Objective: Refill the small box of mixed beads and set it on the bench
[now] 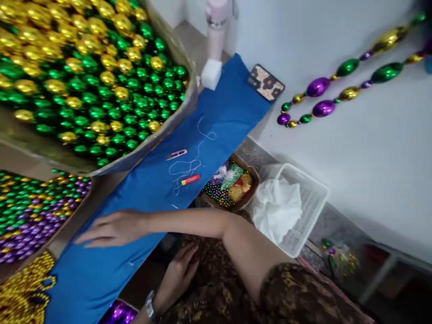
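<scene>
My right hand [113,229] lies flat, fingers stretched out, on a long blue cloth [216,112] that runs across the work surface. The bare forearm reaches in from the right. My left hand [177,272], with a watch [150,307] on the wrist, rests open on my patterned lap below the cloth's edge and holds nothing. On the cloth beyond my right hand lie loose white thread [189,168], a small red tube [191,180] and pink thread snips [176,155].
Cardboard boxes of green and gold beads [94,76] and green and purple beads [30,211] sit left of the cloth, gold beads [20,297] below. A bead bowl [229,182], a white basket with cloth [303,202], a phone [266,82], a pink bottle [216,27] and a hanging bead strand [347,81] lie right.
</scene>
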A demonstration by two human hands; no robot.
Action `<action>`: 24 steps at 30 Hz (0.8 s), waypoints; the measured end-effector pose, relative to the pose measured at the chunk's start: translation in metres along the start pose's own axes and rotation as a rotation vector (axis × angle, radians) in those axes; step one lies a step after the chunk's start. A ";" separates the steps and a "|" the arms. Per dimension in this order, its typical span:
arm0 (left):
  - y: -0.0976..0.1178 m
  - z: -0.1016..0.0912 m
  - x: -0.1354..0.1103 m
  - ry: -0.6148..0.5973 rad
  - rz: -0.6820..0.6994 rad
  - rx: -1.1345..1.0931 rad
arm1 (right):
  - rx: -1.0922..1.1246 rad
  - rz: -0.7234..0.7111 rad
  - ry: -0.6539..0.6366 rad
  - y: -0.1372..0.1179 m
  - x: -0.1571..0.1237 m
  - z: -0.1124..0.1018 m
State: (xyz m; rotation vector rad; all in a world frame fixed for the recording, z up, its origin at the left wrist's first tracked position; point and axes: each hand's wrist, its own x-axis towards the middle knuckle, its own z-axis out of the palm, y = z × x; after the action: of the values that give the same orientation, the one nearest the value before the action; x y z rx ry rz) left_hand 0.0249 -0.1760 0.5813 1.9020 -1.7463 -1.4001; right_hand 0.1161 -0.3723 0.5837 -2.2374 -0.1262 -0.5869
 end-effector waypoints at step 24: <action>0.018 0.124 0.273 -0.040 -0.402 -0.167 | -0.051 1.646 -0.123 0.131 -0.506 -0.082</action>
State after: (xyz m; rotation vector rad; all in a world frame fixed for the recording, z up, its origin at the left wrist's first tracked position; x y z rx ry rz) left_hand -0.1188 -0.3620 0.3945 2.2245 -1.2555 -1.6640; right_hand -0.3279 -0.4709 0.3128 -1.6506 1.4988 0.4609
